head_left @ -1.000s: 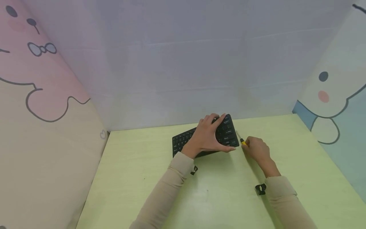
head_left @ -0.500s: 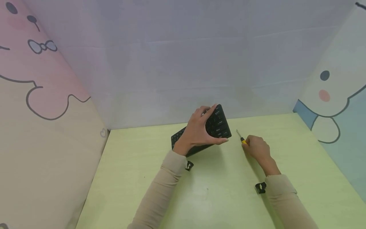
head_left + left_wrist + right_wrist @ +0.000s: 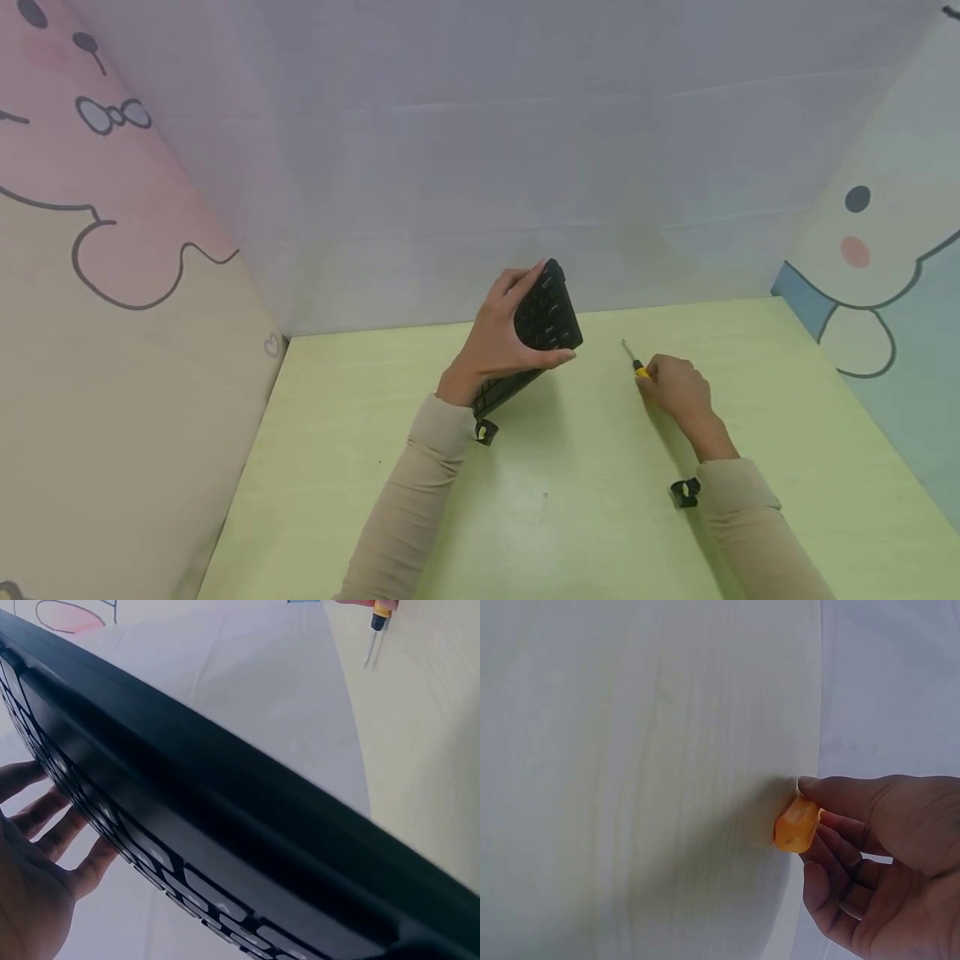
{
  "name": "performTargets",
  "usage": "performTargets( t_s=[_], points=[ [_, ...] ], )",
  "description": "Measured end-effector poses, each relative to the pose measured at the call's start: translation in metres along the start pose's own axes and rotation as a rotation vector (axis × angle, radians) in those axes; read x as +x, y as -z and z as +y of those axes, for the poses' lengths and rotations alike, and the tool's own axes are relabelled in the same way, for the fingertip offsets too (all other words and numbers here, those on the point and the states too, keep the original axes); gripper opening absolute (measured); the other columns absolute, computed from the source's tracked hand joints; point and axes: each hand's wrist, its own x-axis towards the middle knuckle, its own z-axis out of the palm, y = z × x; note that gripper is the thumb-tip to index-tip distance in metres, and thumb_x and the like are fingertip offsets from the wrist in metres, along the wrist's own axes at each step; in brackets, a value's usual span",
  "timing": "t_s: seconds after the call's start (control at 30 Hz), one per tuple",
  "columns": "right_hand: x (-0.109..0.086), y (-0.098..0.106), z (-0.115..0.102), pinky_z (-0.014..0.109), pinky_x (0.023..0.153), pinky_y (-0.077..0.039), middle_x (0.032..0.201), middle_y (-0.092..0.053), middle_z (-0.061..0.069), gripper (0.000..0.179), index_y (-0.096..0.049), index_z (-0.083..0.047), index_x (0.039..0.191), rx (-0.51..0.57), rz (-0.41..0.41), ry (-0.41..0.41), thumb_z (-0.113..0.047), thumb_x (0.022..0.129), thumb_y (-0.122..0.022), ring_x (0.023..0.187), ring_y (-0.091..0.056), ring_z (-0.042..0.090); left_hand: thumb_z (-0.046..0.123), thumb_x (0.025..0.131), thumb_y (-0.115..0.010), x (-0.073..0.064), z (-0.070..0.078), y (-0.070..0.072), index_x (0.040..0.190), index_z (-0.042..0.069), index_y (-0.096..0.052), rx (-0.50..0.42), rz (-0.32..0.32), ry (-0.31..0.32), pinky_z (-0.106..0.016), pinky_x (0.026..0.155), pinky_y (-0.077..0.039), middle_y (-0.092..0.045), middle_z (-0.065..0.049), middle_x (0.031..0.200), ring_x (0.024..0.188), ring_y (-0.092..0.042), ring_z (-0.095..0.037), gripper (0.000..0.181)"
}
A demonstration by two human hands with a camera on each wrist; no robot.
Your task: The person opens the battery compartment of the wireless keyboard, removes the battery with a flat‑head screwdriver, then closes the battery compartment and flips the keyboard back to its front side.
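Spread across its width, my left hand (image 3: 495, 333) grips a black keyboard (image 3: 551, 310) by opposite edges near the middle of the table. The keyboard is steeply tilted, its right end raised; whether its lower left end touches the table is hidden behind my wrist. The left wrist view has the keyboard's edge (image 3: 202, 757) across it, with fingers (image 3: 94, 864) against the key side. To the right, my right hand (image 3: 677, 390) pinches a screwdriver (image 3: 640, 371) between thumb and fingers, its metal tip pointing up and left. In the right wrist view its orange-yellow handle end (image 3: 796, 826) shows.
A pale yellow-green table (image 3: 337, 483) lies under both hands. A whitish curtain (image 3: 465, 167) closes off the back, and printed cartoon panels stand left and right. Black clips (image 3: 684, 493) sit by both cuffs.
My left hand has moved left and up with the keyboard, whose right end is now higher and more steeply tilted. The right hand and screwdriver have stayed almost in place.
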Motion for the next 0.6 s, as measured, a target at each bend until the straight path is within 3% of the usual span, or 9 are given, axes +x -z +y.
performTargets(
  t_s=[0.13,0.43,0.6],
  points=[
    [0.000,0.000,-0.001,0.032,0.053,-0.044,0.091,-0.071,0.016,0.025,-0.067,-0.002,0.096,0.001,-0.001,-0.002,-0.027,0.097,-0.065,0.066,-0.055,0.022,0.100,0.062,-0.053,0.000,0.001,0.005,0.161,0.033,-0.030,-0.032,0.022,-0.001,-0.050,0.110,-0.051,-0.048,-0.008,0.143,0.128,-0.051,-0.021,0.122],
    [0.001,-0.001,0.003,0.030,0.051,-0.041,0.088,-0.070,0.014,0.024,-0.066,-0.002,0.094,0.004,-0.002,-0.005,-0.027,0.097,-0.065,0.064,-0.053,0.021,0.100,0.062,-0.055,-0.002,0.003,0.010,0.161,0.033,-0.031,-0.089,0.035,0.021,-0.053,0.117,-0.045,-0.048,-0.007,0.145,0.136,-0.049,-0.022,0.122],
    [0.002,-0.001,0.005,0.029,0.051,-0.041,0.089,-0.070,0.015,0.025,-0.067,-0.001,0.096,0.005,-0.001,-0.006,-0.027,0.097,-0.066,0.064,-0.053,0.021,0.100,0.064,-0.054,-0.004,0.002,0.014,0.161,0.031,-0.032,-0.097,0.063,0.014,-0.050,0.111,-0.049,-0.049,-0.008,0.145,0.135,-0.050,-0.022,0.121]
  ],
)
